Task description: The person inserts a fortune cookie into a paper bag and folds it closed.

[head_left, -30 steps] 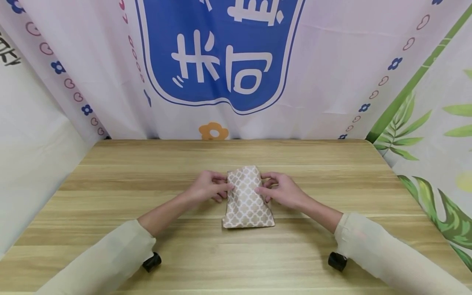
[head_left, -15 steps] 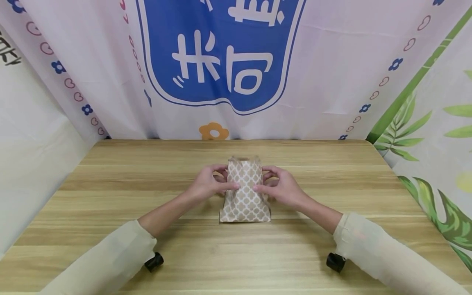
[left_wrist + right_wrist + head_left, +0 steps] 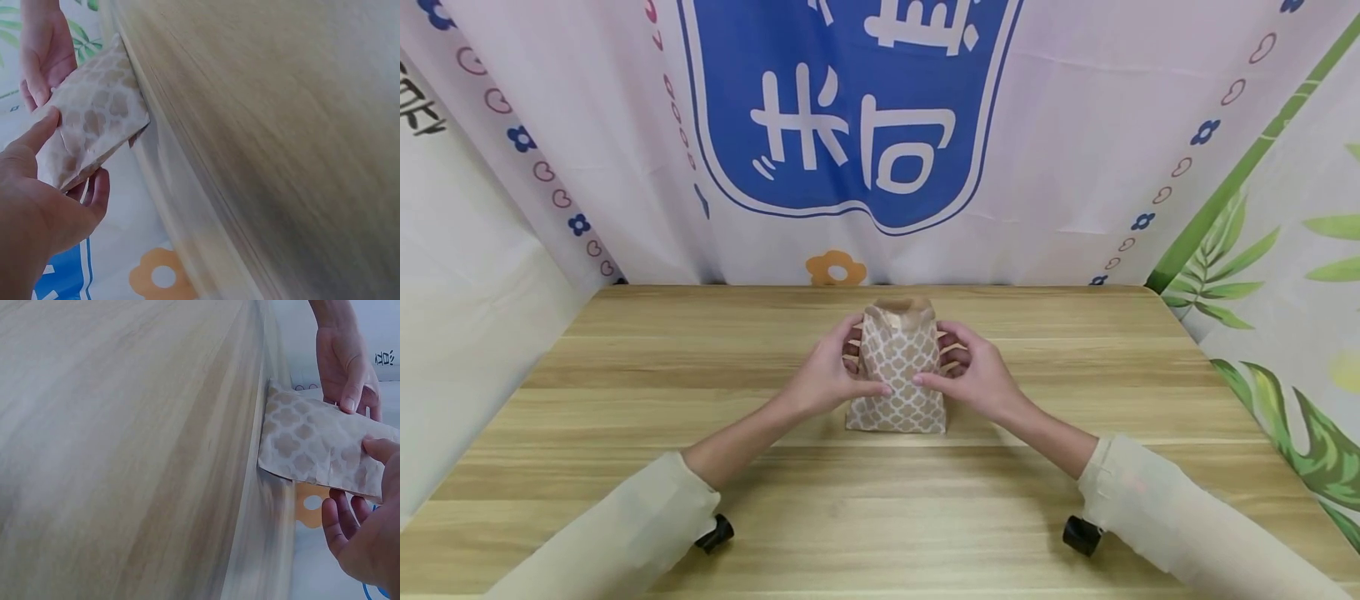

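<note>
A small paper bag [image 3: 901, 358], tan with a white lattice print, stands on the table with its top edge parted and brown inside showing. My left hand [image 3: 838, 367] grips its left side, thumb across the front and fingers curled behind. On the opposite side my right hand [image 3: 981, 371] holds it the same way. Both thumbs press the front face a short distance apart. In the left wrist view the bag [image 3: 100, 112] tilts with its base corner at the table surface. The right wrist view shows the bag's [image 3: 312, 440] printed front and base edge.
The wood-grain table [image 3: 880, 517] spreads around the bag on all sides. Behind its far edge hangs a white curtain [image 3: 1045, 167] with a blue sign print. A leaf-patterned cloth [image 3: 1285, 275] hangs at the right. Black wrist devices [image 3: 1082, 535] sit under both sleeves.
The bag has gone from lying nearly flat to standing up, its top rising and its mouth coming into view. Its base has shifted away from me; both hands have risen with it.
</note>
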Demonstrator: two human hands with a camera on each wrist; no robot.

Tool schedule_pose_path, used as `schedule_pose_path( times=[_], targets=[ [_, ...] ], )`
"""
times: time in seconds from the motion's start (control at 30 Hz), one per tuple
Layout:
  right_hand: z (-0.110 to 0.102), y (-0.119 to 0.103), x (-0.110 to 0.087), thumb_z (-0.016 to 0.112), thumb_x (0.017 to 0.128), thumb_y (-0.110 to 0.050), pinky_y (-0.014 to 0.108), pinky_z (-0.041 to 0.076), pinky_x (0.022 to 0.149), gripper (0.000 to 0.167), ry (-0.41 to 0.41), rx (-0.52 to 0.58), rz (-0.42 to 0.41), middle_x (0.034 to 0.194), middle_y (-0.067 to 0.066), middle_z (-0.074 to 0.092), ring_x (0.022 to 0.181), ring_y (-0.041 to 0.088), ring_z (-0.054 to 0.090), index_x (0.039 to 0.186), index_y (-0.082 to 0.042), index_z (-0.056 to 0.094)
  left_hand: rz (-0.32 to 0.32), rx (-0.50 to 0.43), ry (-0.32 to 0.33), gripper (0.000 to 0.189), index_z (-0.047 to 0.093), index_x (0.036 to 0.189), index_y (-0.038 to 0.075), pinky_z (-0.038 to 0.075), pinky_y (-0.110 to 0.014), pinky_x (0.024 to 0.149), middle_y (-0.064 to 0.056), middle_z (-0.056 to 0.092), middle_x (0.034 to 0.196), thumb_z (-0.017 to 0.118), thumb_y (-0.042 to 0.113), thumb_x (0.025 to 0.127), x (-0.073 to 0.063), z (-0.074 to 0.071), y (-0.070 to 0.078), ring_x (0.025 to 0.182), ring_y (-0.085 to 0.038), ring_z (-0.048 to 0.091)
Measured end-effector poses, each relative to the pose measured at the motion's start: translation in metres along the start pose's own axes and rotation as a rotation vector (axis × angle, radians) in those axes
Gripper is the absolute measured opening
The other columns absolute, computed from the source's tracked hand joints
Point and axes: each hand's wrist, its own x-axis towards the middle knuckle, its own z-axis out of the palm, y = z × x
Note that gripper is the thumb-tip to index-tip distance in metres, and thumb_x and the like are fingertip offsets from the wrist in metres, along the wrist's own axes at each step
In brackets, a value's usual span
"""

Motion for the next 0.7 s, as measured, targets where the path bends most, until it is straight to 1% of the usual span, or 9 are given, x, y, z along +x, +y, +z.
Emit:
schedule_pose_path(
  times=[0.1,0.17,0.3,0.43,0.57,0.63,0.7],
  targets=[
    [0.0005,-0.0014,0.0001,0.086,0.08,0.003,0.029,0.061,0.077,0.073,0.014,0.001,-0.031,0.114,0.022,0.061,0.091,0.028,0.069,0.142,0.01,0.049,0.01,-0.034,0.006,0.101,0.032,0.156,-0.001,0.061,-0.039,0.087,-0.025,0.057,0.132,0.092,-0.001,0.074,-0.0005,0.0012,0.0018,0.101,-0.035,0.067],
    [0.0007,-0.0016,0.0001,0.086,0.079,0.005,0.028,0.061,0.076,0.073,0.019,0.007,-0.053,0.114,0.022,0.061,0.091,0.03,0.069,0.142,0.01,0.049,0.015,-0.044,0.012,0.101,0.032,0.157,0.0,0.061,-0.037,0.088,-0.024,0.055,0.136,0.091,-0.003,0.075,-0.0015,0.002,0.003,0.105,-0.037,0.068],
    [0.0007,-0.0022,-0.001,0.087,0.079,0.006,0.028,0.06,0.073,0.072,0.025,0.005,-0.106,0.113,0.024,0.063,0.089,0.034,0.069,0.141,0.008,0.051,0.033,-0.027,0.04,0.099,0.034,0.156,0.001,0.06,-0.037,0.093,-0.023,0.054,0.139,0.091,-0.002,0.074,-0.0036,0.0034,0.0043,0.113,-0.039,0.066],
    [0.0004,-0.0033,-0.0021,0.088,0.077,0.006,0.033,0.062,0.072,0.072,0.04,-0.031,-0.177,0.112,0.024,0.064,0.088,0.037,0.068,0.14,0.008,0.052,0.078,-0.014,0.062,0.096,0.038,0.154,0.0,0.058,-0.038,0.096,-0.023,0.056,0.138,0.09,-0.005,0.073,-0.0044,0.0039,0.0031,0.113,-0.039,0.067],
    [-0.0001,-0.0028,-0.0029,0.089,0.076,0.005,0.042,0.063,0.073,0.073,0.055,-0.086,-0.256,0.112,0.023,0.066,0.091,0.037,0.068,0.139,0.008,0.052,0.162,0.027,0.086,0.092,0.041,0.15,-0.002,0.059,-0.039,0.094,-0.024,0.06,0.134,0.09,-0.007,0.073,-0.0058,0.0035,0.0013,0.109,-0.038,0.068],
    [-0.0006,-0.0023,-0.0036,0.089,0.075,0.006,0.045,0.063,0.073,0.074,0.067,-0.117,-0.314,0.114,0.023,0.066,0.092,0.035,0.068,0.14,0.008,0.052,0.229,0.057,0.1,0.091,0.041,0.15,-0.003,0.06,-0.04,0.093,-0.026,0.062,0.131,0.09,-0.007,0.073,-0.0064,0.0028,-0.0001,0.109,-0.038,0.069],
    [-0.0011,-0.0017,-0.0045,0.089,0.075,0.007,0.046,0.063,0.073,0.077,0.085,-0.152,-0.387,0.116,0.023,0.066,0.094,0.034,0.069,0.141,0.007,0.05,0.314,0.1,0.119,0.094,0.039,0.15,-0.003,0.06,-0.041,0.091,-0.027,0.064,0.128,0.09,-0.008,0.072,-0.0068,0.0021,-0.0017,0.107,-0.037,0.069]
  ],
)
